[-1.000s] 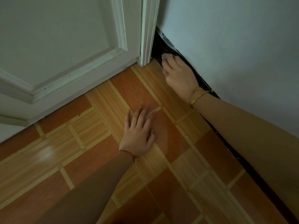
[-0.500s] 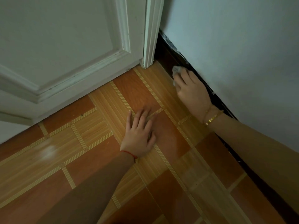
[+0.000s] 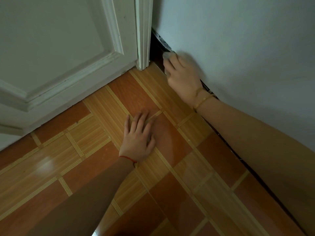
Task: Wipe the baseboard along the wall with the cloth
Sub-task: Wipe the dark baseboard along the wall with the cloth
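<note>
A pale cloth (image 3: 166, 56) is gripped in the right hand (image 3: 183, 77), whose fingers are curled round it; only a small bunched part of the cloth is seen past the fingertips, and it is blurred. The cloth is pressed against the dark baseboard (image 3: 156, 48), which runs along the foot of the pale wall (image 3: 238, 48) on the right. The contact is made at the far end of the baseboard, just beside the white door frame (image 3: 143, 40), in the corner where the wall and the frame meet. Nearer along the wall, most of the baseboard is hidden by the right forearm, and only a thin dark strip is seen at the floor edge. A gold bracelet (image 3: 203, 100) is worn on the right wrist.

The left hand (image 3: 139, 139) is laid flat on the floor (image 3: 68, 159), palm down, with its fingers straight and slightly spread; nothing is held in it. It is placed well apart from the baseboard, nearer than the right hand and to its left. A thin red string (image 3: 128, 158) is worn round the left wrist.

The floor is covered with orange-brown tiles crossed by lighter striped bands. A white panelled door (image 3: 59, 48) is seen at the far left, shut against the frame.
</note>
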A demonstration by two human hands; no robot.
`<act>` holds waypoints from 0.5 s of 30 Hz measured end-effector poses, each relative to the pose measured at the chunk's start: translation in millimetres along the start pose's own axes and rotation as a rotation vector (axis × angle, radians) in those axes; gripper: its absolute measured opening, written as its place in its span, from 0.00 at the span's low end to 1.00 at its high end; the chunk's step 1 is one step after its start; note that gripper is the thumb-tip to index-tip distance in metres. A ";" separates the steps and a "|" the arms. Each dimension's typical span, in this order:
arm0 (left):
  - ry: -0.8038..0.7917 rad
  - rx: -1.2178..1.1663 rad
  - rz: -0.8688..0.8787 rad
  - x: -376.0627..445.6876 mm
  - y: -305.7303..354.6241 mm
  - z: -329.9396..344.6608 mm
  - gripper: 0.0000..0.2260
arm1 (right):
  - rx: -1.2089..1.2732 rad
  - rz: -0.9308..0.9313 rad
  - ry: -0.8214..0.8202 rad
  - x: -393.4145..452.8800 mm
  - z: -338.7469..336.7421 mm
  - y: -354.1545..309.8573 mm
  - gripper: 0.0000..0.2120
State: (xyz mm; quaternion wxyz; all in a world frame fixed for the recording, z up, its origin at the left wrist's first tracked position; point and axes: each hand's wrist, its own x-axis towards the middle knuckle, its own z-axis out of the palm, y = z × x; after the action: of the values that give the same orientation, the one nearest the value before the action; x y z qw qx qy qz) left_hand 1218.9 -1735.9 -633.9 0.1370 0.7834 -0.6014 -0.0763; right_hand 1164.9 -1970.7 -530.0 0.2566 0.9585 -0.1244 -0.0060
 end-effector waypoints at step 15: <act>-0.013 0.030 -0.032 -3.6 19.9 -1.7 0.26 | -0.209 0.014 -0.225 -223.1 -8.0 -20.1 0.16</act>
State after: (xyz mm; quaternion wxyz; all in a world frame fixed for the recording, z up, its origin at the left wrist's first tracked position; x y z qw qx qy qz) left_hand 1200.0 -1737.0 -626.3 0.1203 0.7944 -0.5907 -0.0745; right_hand 954.0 -1896.2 -544.6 0.3395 0.9189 -0.1578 -0.1243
